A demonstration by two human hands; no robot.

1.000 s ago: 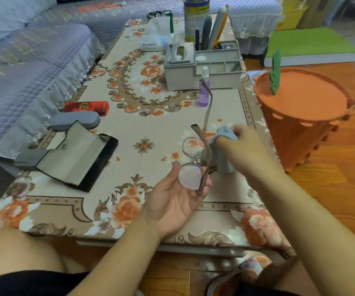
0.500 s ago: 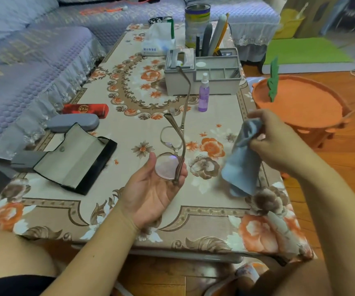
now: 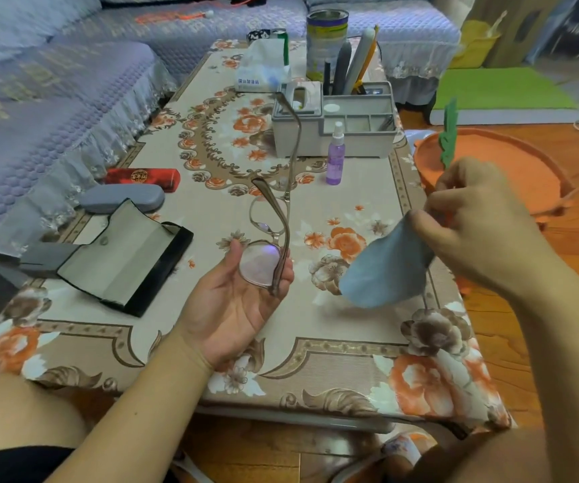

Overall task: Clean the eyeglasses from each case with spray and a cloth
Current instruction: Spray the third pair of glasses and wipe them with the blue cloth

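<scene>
The left hand [image 3: 235, 305] grasps the eyeglasses [image 3: 268, 238] by one lens rim above the table's [image 3: 333, 343] near middle, temples unfolded. Well apart, over the right edge, the right hand [image 3: 479, 224] pinches the cloth [image 3: 382, 270], hiding its top. The spray bottle [image 3: 336, 158] stands farther back.

Left of the hands, a lavender quilted sofa [image 3: 47, 109] with lace skirt; beneath them, a low table [image 3: 343, 346] in floral cloth; to their right, wooden floor [image 3: 556, 273]; farther off, a green mat [image 3: 500, 88].

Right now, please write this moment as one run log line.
left hand: holds eyeglasses | right hand: pinches blue cloth | cloth off lens
</scene>
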